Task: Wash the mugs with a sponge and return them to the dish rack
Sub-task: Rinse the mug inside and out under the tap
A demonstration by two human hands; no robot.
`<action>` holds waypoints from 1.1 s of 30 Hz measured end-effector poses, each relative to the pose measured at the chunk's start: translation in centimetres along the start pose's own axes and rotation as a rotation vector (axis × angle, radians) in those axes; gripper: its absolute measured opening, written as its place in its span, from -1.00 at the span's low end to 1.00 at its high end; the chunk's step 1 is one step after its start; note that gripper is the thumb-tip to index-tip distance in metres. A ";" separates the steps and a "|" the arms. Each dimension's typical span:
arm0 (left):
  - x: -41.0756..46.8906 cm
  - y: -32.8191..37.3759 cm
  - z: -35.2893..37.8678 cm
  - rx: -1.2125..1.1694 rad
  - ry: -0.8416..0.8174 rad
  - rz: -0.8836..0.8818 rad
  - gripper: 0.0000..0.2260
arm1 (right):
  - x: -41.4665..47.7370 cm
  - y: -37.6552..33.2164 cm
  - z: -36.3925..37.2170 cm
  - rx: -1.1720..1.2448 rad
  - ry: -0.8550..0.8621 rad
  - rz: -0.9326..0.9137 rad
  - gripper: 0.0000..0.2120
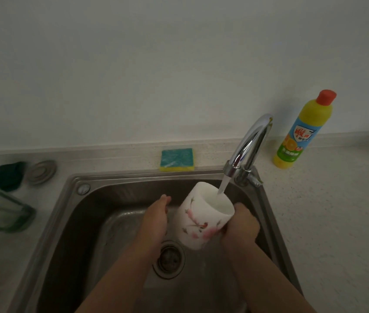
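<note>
While the tap [248,147] runs water into the mug [198,220], the right hand [241,228] grips it, tilted, over the sink [70,222]. The left hand [156,219] hovers relaxed just beside it, holding nothing. I judge this the wetting or rinsing step. Next, the free hand likely must reach the sponge [177,159] on the table [314,211] behind.

glossy metal faucet [250,143], brushed steel sink [70,222]

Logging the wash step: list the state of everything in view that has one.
Mug: tilted under the stream, gripped by the right hand.
Left hand: open, beside the mug.
Faucet: running.
Sponge: lying on the counter, untouched.
Detergent bottle: upright, capped.
Drain: unplugged.
</note>
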State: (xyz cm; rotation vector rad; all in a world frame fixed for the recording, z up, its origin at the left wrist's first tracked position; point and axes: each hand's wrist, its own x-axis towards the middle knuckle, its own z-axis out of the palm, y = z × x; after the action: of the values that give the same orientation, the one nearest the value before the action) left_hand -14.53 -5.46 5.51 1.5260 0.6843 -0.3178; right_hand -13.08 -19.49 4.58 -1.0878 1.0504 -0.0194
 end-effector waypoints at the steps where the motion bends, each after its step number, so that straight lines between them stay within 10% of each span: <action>1: -0.2 -0.2 -0.2 0.009 0.000 -0.012 -0.63 | 0.1 -0.4 -0.2 -0.036 0.060 -0.098 -0.86; 11: -1.5 -1.1 0.1 0.058 -0.088 -0.030 -0.65 | 0.6 -3.5 -2.3 -0.569 -0.023 -1.202 -0.63; 16: -1.5 -1.1 0.5 0.069 -0.107 -0.022 -0.67 | 1.2 -4.1 -2.7 -0.709 -0.007 -1.289 -0.65; 22: -1.6 -1.2 0.4 0.065 -0.105 -0.022 -0.69 | 2.7 -4.5 -1.2 -1.113 -0.077 -0.733 -0.71; 29: -1.3 -1.7 -1.1 -0.007 -0.034 -0.064 -0.70 | 4.1 -0.4 -2.1 -0.266 -0.318 0.287 -0.79; 33: -1.3 -1.7 -1.7 -0.095 0.002 -0.094 -0.71 | 2.9 3.3 -2.7 0.102 -0.473 0.384 -0.80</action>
State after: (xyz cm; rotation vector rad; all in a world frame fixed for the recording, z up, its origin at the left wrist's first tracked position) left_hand -16.84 -4.19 5.06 1.4064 0.7643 -0.3496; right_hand -14.89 -21.10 -0.02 -0.7337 0.8010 0.4663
